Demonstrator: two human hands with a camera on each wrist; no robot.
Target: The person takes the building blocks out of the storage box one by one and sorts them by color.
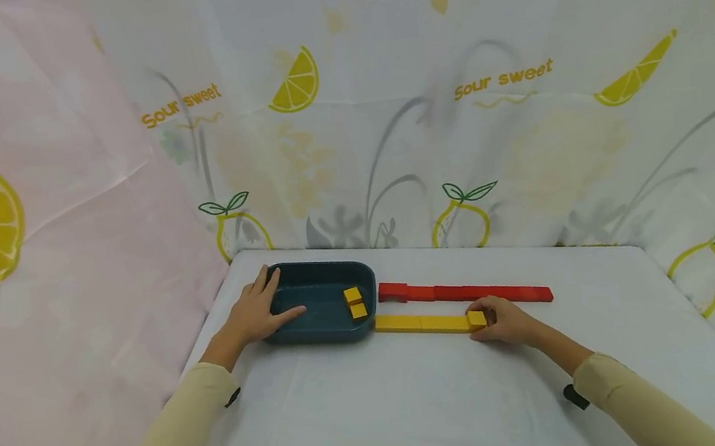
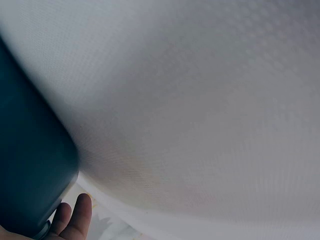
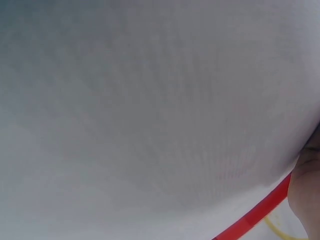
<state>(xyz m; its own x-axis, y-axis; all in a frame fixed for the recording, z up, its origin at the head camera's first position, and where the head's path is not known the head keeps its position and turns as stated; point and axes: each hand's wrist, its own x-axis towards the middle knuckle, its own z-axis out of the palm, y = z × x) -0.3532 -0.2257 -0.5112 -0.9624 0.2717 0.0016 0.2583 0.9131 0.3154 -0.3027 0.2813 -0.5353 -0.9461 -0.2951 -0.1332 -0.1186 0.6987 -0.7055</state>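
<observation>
A dark blue tray stands on the white cloth with two small yellow blocks inside, near its right wall. My left hand rests on the tray's left side, fingers spread and fairly straight, thumb reaching over the tray. Two of its fingers show past the tray's corner in the left wrist view. To the right, my right hand pinches a yellow block at the right end of a row of yellow blocks. The right wrist view shows only part of this hand; the block is hidden there.
Behind the yellow row, a longer row of red blocks runs rightward from beside the tray, slanting slightly nearer. A lemon-printed cloth hangs behind the white-covered table, and a pinkish cloth borders the left.
</observation>
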